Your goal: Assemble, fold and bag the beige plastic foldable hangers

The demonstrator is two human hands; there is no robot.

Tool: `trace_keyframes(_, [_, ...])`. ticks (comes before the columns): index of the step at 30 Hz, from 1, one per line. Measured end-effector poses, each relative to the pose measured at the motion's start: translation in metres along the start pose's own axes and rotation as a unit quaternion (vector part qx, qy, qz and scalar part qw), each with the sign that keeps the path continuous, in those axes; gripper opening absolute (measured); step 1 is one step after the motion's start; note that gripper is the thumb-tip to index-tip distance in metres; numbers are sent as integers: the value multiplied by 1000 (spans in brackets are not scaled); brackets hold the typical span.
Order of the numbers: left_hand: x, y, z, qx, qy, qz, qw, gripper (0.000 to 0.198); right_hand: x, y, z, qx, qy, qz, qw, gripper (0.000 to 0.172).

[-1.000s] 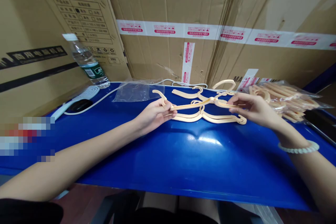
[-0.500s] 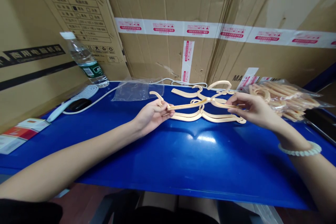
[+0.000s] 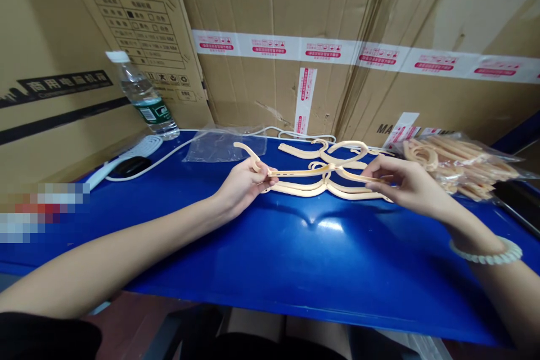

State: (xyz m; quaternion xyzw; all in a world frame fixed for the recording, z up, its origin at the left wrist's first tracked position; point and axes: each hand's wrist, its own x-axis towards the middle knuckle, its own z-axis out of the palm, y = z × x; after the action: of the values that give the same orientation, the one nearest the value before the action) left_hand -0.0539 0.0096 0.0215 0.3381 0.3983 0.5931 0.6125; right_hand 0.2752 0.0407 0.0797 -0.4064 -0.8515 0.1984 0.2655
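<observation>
Over the blue table (image 3: 295, 259), both my hands hold one cream plastic hanger (image 3: 310, 170) level. My left hand (image 3: 244, 184) pinches its left arm near the curved end. My right hand (image 3: 400, 183) is closed on its right arm. Under the held hanger, a second cream hanger (image 3: 320, 188) lies flat on the table, and a third hanger (image 3: 304, 152) lies just behind it.
A clear bag of more cream hangers (image 3: 459, 163) lies at the right. An empty plastic bag (image 3: 219, 146), a water bottle (image 3: 145, 98), a white cable (image 3: 139, 152) and a dark mouse-like object (image 3: 129, 166) sit at the back left. Cardboard boxes (image 3: 295, 39) wall the table's far side.
The held hanger has shifted slightly left and tilted a little; both hands keep their grip. The view moved slightly.
</observation>
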Motion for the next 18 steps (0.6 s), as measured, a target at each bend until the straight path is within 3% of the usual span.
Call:
trace_keyframes(9, [-2,5,8,-55,50,40,996,26,-3,-11,-2,89,-21,62,994,39])
trace_keyframes(12, [-7,1,10,-54,56,34,996,15,-3,-10,-6,132,-21,78,988,39])
trace_keyframes(14, [-18,-7,10,20,7,31,999,10,-4,-9,-11,151,-21,82,985,38])
trace_keyframes(15, [-26,-11,11,89,-47,40,994,16,-4,-8,-13,157,-24,82,984,37])
trace_keyframes(16, [-35,-15,11,183,-123,71,973,18,-4,-7,-15,160,-31,83,983,37])
trace_keyframes(18, [-52,-22,11,352,-281,186,873,23,-5,-6,-17,156,-60,90,982,36])
